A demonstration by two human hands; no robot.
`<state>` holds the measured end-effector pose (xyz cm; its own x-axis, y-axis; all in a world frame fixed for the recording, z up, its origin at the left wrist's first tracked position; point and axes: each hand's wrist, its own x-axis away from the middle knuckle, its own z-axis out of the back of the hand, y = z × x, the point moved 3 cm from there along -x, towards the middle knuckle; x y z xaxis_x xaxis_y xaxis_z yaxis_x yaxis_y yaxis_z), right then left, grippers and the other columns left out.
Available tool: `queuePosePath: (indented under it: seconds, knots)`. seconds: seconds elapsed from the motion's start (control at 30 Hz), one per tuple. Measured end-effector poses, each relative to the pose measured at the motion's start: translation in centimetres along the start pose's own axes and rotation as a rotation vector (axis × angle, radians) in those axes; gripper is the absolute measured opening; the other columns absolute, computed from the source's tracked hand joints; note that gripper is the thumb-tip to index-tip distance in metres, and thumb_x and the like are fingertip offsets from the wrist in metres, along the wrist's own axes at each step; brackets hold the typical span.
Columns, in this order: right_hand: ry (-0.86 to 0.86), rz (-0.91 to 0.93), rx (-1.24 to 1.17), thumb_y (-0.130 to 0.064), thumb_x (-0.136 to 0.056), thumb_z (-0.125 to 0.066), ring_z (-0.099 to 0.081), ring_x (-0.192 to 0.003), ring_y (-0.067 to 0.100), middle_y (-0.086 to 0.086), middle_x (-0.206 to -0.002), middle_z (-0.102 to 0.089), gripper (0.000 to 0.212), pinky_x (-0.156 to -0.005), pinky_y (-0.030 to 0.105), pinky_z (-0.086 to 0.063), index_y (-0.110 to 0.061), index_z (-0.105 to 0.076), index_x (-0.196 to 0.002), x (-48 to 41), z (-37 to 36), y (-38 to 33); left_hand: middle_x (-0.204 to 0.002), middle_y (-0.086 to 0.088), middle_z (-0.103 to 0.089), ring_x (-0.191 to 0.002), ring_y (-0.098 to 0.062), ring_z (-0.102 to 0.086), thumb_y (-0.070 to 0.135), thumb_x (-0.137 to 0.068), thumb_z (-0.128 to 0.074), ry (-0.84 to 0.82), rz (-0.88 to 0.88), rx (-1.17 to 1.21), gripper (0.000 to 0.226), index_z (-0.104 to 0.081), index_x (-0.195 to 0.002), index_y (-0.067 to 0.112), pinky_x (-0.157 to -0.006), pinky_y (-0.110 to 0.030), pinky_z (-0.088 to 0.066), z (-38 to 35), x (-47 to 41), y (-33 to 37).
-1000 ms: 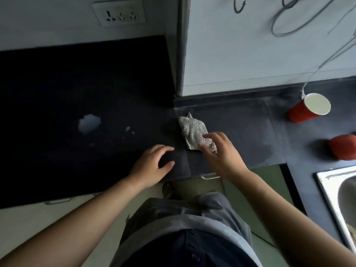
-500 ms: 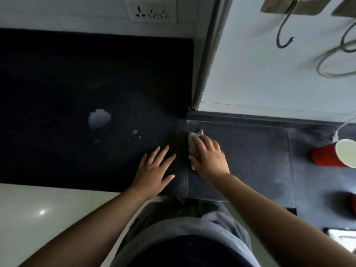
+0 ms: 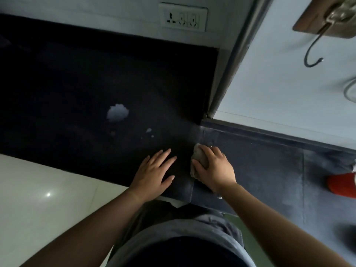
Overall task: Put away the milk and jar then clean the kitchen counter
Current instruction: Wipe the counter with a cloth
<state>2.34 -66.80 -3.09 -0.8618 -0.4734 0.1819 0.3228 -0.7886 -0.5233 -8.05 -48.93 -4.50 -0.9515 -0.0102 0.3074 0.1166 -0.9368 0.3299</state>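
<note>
A dark kitchen counter (image 3: pixel 77 97) fills the upper left and runs right along the wall. A white milky spill (image 3: pixel 117 112) lies on it, with small drops (image 3: pixel 149 131) to its right. My right hand (image 3: pixel 213 168) presses down on a crumpled grey cloth (image 3: pixel 199 157), fingers curled over it; most of the cloth is hidden under the hand. My left hand (image 3: pixel 154 174) lies flat on the counter just left of the cloth, fingers spread, holding nothing. No milk carton or jar is in view.
A red cup (image 3: pixel 341 185) lies at the right edge. A wall socket (image 3: pixel 183 17) sits above the counter. A metal hook (image 3: pixel 316 49) hangs on the white wall at upper right. Pale floor (image 3: pixel 38 199) lies below the counter's front edge.
My right hand has closed over the cloth and bunched it up. My left hand flattened with fingers spread. The view shifted left, so the red cup slid to the right edge.
</note>
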Motion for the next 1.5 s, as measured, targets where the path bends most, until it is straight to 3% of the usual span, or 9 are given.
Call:
queuePosePath:
  seconds: [0.2,0.43,0.57,0.7,0.8,0.9,1.0,1.27,1.5]
  knots:
    - [0.115,0.015,-0.057,-0.055,-0.081,-0.053,-0.054,-0.103,0.026,-0.004,-0.117,-0.056,0.047,-0.070,0.032,-0.044,-0.039,-0.042,-0.125,-2.5,-1.4,-5.7,-0.156,0.002,-0.024,-0.143,-0.018,-0.019,0.046,-0.092,-0.042,0.088,0.051,0.066,0.056,-0.033,-0.144,0.027,-0.113,-0.044,-0.024,2.2,1.5,-5.8]
    - [0.272,-0.203,-0.048,-0.039,-0.084,-0.058,-0.043,-0.103,0.029,0.006,-0.125,-0.044,0.046,-0.067,0.032,-0.036,-0.025,-0.043,-0.126,-7.8,-5.7,-11.7,-0.153,-0.003,-0.030,-0.140,-0.022,-0.027,0.039,-0.092,-0.049,0.128,0.053,0.029,0.053,-0.040,-0.141,0.021,-0.109,-0.046,-0.030,6.8,3.0,-16.5]
    - [0.289,-0.300,-0.024,-0.036,-0.088,-0.055,-0.040,-0.105,0.033,0.010,-0.131,-0.039,0.049,-0.073,0.038,-0.043,-0.021,-0.040,-0.132,-8.8,-9.3,-15.1,-0.150,-0.008,-0.035,-0.138,-0.027,-0.033,0.041,-0.090,-0.046,0.150,0.094,-0.003,0.053,-0.046,-0.137,0.017,-0.106,-0.049,-0.034,8.1,2.8,-22.3]
    - [0.288,-0.203,0.019,-0.037,-0.087,-0.058,-0.042,-0.102,0.033,0.011,-0.127,-0.045,0.051,-0.078,0.040,-0.044,-0.018,-0.043,-0.132,-7.3,-11.9,-18.2,-0.149,-0.009,-0.037,-0.136,-0.029,-0.036,0.038,-0.089,-0.049,0.145,0.064,-0.031,0.053,-0.047,-0.136,0.015,-0.104,-0.053,-0.034,8.6,1.5,-25.5]
    - [0.295,-0.177,0.091,-0.037,-0.087,-0.059,-0.045,-0.104,0.034,0.013,-0.124,-0.048,0.049,-0.082,0.043,-0.044,-0.015,-0.046,-0.129,-5.9,-12.3,-18.0,-0.152,-0.008,-0.032,-0.138,-0.029,-0.031,0.040,-0.090,-0.050,0.164,0.064,-0.064,0.055,-0.042,-0.139,0.018,-0.109,-0.057,-0.024,8.6,0.5,-27.6]
    - [0.358,-0.297,0.129,-0.037,-0.086,-0.058,-0.044,-0.108,0.035,0.013,-0.126,-0.048,0.048,-0.087,0.045,-0.037,-0.016,-0.047,-0.128,-6.8,-11.6,-16.8,-0.154,-0.005,-0.027,-0.140,-0.028,-0.027,0.050,-0.087,-0.037,0.187,0.086,-0.072,0.061,-0.038,-0.142,0.023,-0.112,-0.054,-0.016,8.3,0.3,-29.2]
    - [0.413,-0.387,0.083,-0.034,-0.087,-0.057,-0.037,-0.116,0.035,0.012,-0.130,-0.044,0.047,-0.094,0.045,-0.032,-0.017,-0.046,-0.129,-9.7,-11.3,-17.2,-0.153,-0.004,-0.030,-0.139,-0.026,-0.028,0.051,-0.086,-0.039,0.220,0.072,-0.055,0.060,-0.039,-0.140,0.025,-0.111,-0.053,-0.018,8.0,0.1,-29.7]
    - [0.312,-0.089,0.098,-0.033,-0.083,-0.063,-0.045,-0.102,0.034,0.015,-0.120,-0.051,0.047,-0.089,0.042,-0.041,-0.015,-0.051,-0.125,-8.7,-14.5,-21.9,-0.153,-0.002,-0.030,-0.139,-0.024,-0.028,0.051,-0.085,-0.041,0.242,0.060,-0.039,0.059,-0.038,-0.140,0.028,-0.111,-0.053,-0.018,7.5,-0.1,-30.3]
    - [0.420,-0.291,0.081,-0.028,-0.085,-0.063,-0.044,-0.098,0.038,0.020,-0.117,-0.049,0.043,-0.086,0.044,-0.039,-0.010,-0.052,-0.122,-9.7,-13.4,-19.8,-0.152,-0.003,-0.032,-0.138,-0.025,-0.029,0.051,-0.085,-0.041,0.256,0.057,-0.047,0.059,-0.039,-0.139,0.027,-0.110,-0.054,-0.020,7.4,-0.2,-30.3]
